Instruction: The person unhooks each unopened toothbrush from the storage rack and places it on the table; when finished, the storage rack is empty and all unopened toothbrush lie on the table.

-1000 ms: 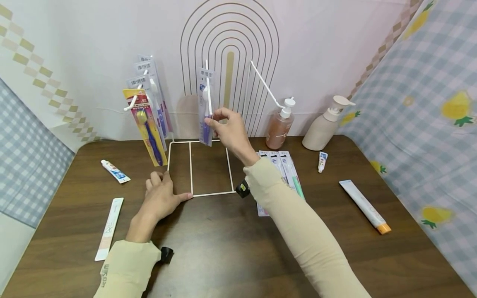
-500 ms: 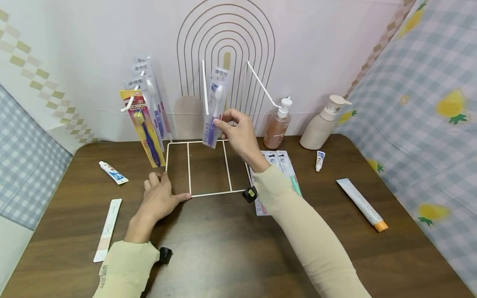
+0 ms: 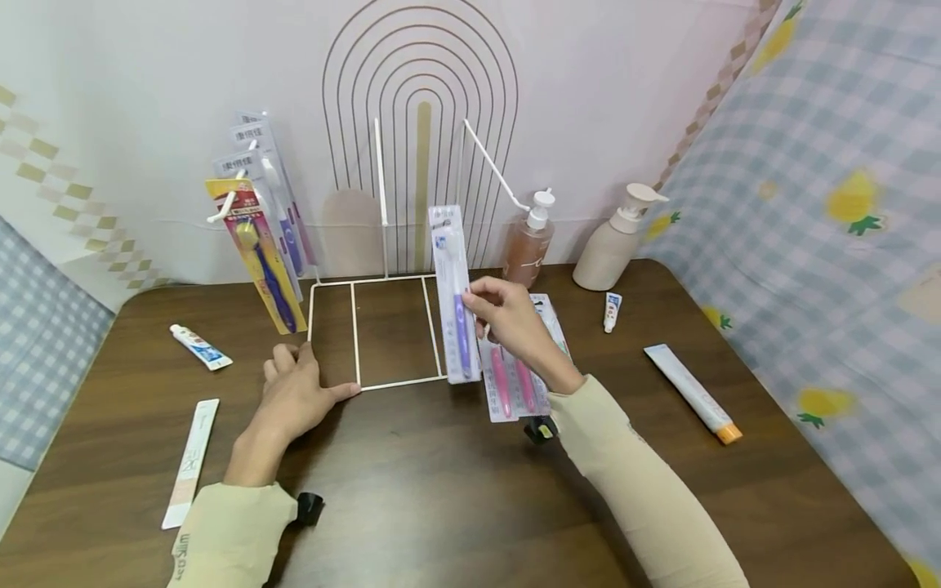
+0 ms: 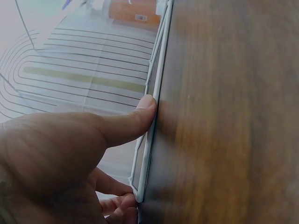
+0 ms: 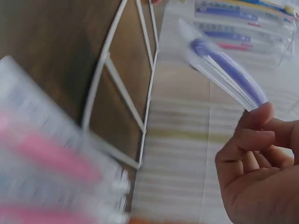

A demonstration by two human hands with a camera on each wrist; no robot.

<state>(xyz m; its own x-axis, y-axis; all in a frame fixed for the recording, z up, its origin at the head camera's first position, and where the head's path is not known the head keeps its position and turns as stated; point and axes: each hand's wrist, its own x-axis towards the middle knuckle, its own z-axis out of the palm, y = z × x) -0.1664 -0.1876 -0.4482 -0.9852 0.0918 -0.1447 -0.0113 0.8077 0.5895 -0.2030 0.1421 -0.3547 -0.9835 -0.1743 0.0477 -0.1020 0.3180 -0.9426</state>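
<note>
My right hand (image 3: 512, 317) pinches the edge of a packaged purple toothbrush (image 3: 452, 298) between thumb and fingers. The pack is held upright over the right side of a white wire display rack (image 3: 397, 384), off its middle hook (image 3: 381, 171). In the right wrist view the toothbrush pack (image 5: 229, 70) sticks out from the fingertips. My left hand (image 3: 290, 392) holds the rack's front left corner, thumb on the front wire and curled fingers at the side wire. Several packaged toothbrushes hang on the left hook, a yellow pack (image 3: 257, 257) foremost.
Packaged pink toothbrushes (image 3: 502, 380) lie on the table right of the rack, partly under my right hand. Behind stand an amber pump bottle (image 3: 525, 251) and a beige one (image 3: 606, 255). Toothpaste tubes (image 3: 694, 392) lie to the right; a small tube (image 3: 200, 347) and a slim packet (image 3: 191, 461) lie left.
My right hand has drawn the purple toothbrush pack off the middle hook, then moved it right and down towards the pink packs. The left hand stays at the rack's corner. The view has shifted slightly.
</note>
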